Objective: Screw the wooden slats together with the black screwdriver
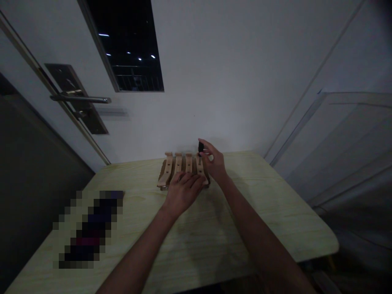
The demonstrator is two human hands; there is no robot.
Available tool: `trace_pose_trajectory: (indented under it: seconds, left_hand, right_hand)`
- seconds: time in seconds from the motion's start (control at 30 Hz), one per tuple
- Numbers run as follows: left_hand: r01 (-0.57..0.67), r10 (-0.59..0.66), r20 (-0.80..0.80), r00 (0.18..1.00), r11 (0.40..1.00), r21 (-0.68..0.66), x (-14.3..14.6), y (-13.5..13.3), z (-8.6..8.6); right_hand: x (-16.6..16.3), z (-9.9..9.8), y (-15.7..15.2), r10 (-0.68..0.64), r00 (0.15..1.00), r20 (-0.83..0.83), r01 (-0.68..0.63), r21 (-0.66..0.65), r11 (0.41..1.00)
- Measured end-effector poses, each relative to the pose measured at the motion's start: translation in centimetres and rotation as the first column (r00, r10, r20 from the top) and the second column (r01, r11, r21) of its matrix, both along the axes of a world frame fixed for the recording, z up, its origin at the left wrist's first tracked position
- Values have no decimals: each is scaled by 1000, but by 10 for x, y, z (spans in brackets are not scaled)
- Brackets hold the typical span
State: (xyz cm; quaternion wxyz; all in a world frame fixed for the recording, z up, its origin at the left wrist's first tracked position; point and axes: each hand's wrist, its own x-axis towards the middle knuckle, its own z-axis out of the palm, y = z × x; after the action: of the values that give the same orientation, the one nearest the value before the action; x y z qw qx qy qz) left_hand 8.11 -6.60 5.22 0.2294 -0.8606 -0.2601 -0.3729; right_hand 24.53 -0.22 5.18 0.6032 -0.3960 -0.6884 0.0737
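A small wooden rack point(173, 169) with several upright slats lies on the pale wooden table point(214, 232), near its far edge by the wall. My left hand point(183, 192) rests flat on the rack's near side, fingers spread over the slats. My right hand point(214, 161) hovers at the rack's right end and pinches a small black object point(201, 147) between thumb and fingers, just above the rightmost slat.
A blurred dark patch point(88, 228) lies on the table's left part. A door with a metal lever handle point(80, 99) stands at the left, a dark window point(128, 45) above. The table's rounded right corner point(332, 245) borders a white panelled wall.
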Motion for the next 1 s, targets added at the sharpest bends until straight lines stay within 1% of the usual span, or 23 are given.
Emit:
trace_pose_trajectory:
  seconds: [0.17, 0.27, 0.4, 0.53, 0.9, 1.0]
  left_hand:
    - [-3, 3, 7, 1000, 1000, 4, 0, 1, -2]
    - [-5, 5, -6, 1000, 1000, 5, -1, 2, -4]
    - [2, -2, -4, 1000, 1000, 4, -1, 2, -4]
    - [5, -5, 2, 1000, 1000, 9, -1, 2, -2]
    - [4, -4, -16, 1000, 1000, -6, -1, 3, -3]
    - [-1, 1, -21, 1000, 1000, -6, -1, 2, -3]
  right_hand:
    - [-2, 2, -1, -119, 992, 31, 115, 107, 988]
    - [-2, 2, -2, -140, 990, 8, 136, 171, 976]
    - [-1, 0, -2, -146, 989, -6, 145, 197, 970]
    - [0, 0, -3, -132, 991, -2, 130, 193, 973]
    - [0, 0, -7, -97, 995, 35, 94, 78, 993]
    - [1, -2, -6, -85, 995, 50, 81, 70, 994]
